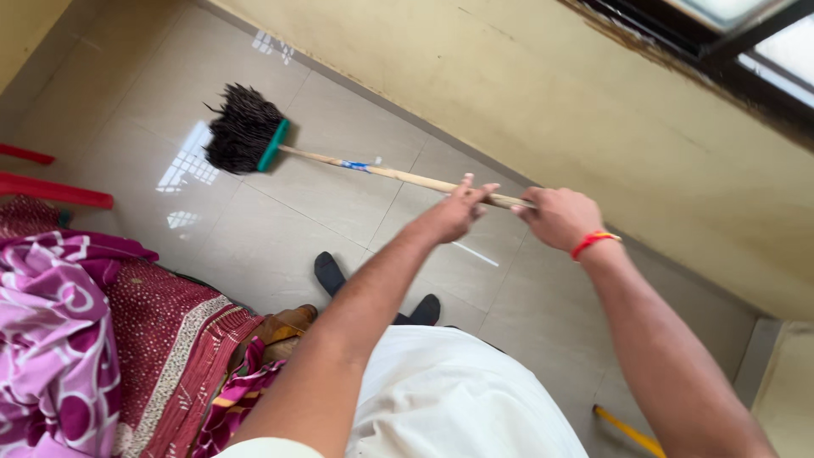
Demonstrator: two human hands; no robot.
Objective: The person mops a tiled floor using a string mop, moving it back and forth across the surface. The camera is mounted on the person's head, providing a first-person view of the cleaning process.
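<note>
A mop with a dark stringy head (243,129) and a green collar lies out over the pale tiled floor (280,229). Its wooden handle (386,172) runs right toward me. My left hand (456,210) wraps the handle with the fingers partly extended. Just behind it, my right hand (560,216), with a red band at the wrist, grips the handle's end in a fist. The mop head rests on or just above the tiles near the wall.
A beige wall (543,93) runs along the right, with a dark window frame (721,51) above. A bed with pink and maroon covers (93,339) sits at left, red bars (51,191) beyond it. My feet in dark socks (329,271) stand below. A yellow stick (627,431) lies bottom right.
</note>
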